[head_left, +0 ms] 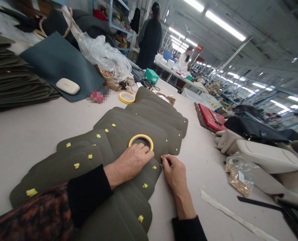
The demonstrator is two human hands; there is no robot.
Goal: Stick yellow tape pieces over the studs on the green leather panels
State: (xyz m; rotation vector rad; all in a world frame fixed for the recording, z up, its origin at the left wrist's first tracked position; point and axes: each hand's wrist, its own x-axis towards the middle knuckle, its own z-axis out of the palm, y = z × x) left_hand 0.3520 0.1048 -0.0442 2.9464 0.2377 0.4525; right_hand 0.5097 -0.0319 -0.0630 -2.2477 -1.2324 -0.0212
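Overlapping dark olive panels [118, 149] fan out across the table, several of them with small yellow tape pieces [76, 165] stuck near their edges. My left hand [131, 163] lies over the panels, fingers curled on the near rim of a roll of yellow tape [152, 142]. The undersides of those fingers are hidden. At the right edge of a panel, my right hand [175, 172] pinches a tiny bit of yellow tape [161, 157] between thumb and index finger. Small metal studs [176, 149] show on the farther panels.
Beyond the panels lies a second yellow tape roll [127, 97]. Stacked dark panels [15, 75] and a white case [67, 86] sit left. On the right are a red panel [210, 117], pale bags [266, 155], a bag of gold hardware [239, 179] and a white strip [229, 212].
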